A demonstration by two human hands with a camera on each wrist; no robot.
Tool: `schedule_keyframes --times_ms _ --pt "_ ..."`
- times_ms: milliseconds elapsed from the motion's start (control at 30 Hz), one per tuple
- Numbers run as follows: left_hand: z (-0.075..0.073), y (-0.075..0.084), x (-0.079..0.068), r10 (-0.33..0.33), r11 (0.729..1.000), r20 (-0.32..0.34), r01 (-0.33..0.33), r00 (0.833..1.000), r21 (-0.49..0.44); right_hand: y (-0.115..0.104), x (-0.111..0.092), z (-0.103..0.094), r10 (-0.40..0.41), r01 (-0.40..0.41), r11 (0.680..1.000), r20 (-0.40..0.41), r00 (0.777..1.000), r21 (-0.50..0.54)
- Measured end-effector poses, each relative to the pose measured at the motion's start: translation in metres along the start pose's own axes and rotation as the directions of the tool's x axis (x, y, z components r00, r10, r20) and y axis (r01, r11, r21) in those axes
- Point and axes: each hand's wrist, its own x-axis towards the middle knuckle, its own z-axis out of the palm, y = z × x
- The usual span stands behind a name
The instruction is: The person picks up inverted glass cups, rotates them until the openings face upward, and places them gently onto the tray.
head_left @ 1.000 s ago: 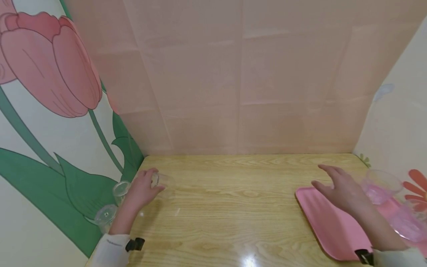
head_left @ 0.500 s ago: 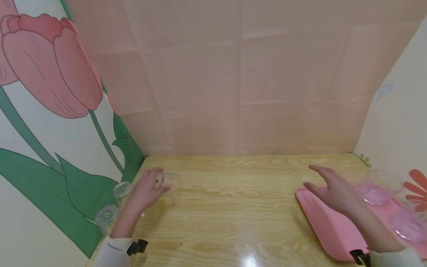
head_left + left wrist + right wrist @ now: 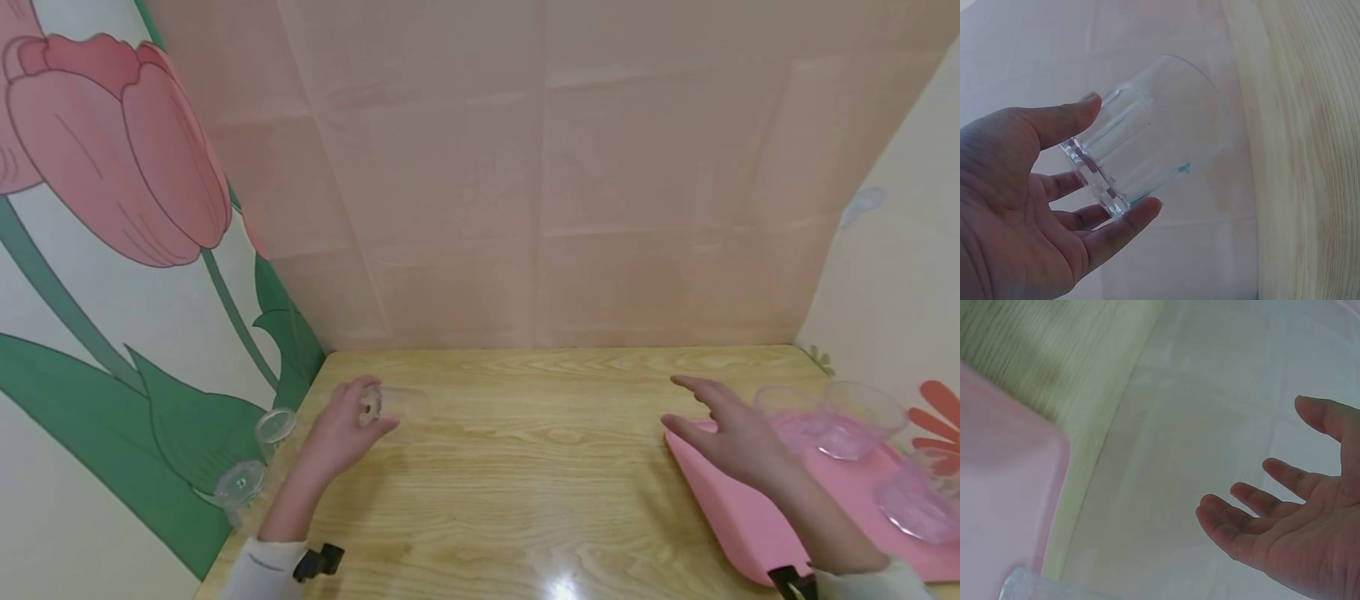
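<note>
My left hand [image 3: 341, 429] grips a clear drinking glass [image 3: 1147, 134] by its base end, thumb on one side and fingers on the other. The glass lies tilted on its side in the grip, its mouth pointing right in the head view. It is held above the wooden table [image 3: 525, 467]. Two more clear glasses, one [image 3: 276, 425] behind the other [image 3: 240, 483], stand by the left wall beside my left forearm. My right hand [image 3: 731, 433] hovers over the left part of a pink tray [image 3: 757, 517], fingers spread and holding nothing.
Several clear glass vessels, among them one [image 3: 918, 508] near the right edge, stand on the pink tray. A pink-beige sheet [image 3: 540, 208] hangs behind the table. Walls with painted flowers flank both sides.
My left hand has moved a little to the right with the glass. My right hand has shifted left over the tray, uncovering more of the glassware behind it.
</note>
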Motion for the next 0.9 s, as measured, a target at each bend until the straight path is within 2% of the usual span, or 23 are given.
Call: schedule_keyframes --times_ms 267,567,900 --pt "0.010 0.007 0.002 0.017 0.999 -0.019 -0.018 1.000 -0.036 -0.016 0.001 0.007 -0.022 0.021 0.996 0.005 1.000 0.086" --pt "0.017 0.019 -0.002 0.026 0.996 -0.006 -0.026 1.000 -0.088 -0.025 0.003 0.018 -0.036 0.035 0.984 0.002 0.999 0.176" --pt "0.025 0.028 -0.001 0.032 0.983 -0.008 -0.033 0.999 -0.178 -0.037 0.003 0.024 -0.039 0.037 0.972 0.001 0.999 0.230"
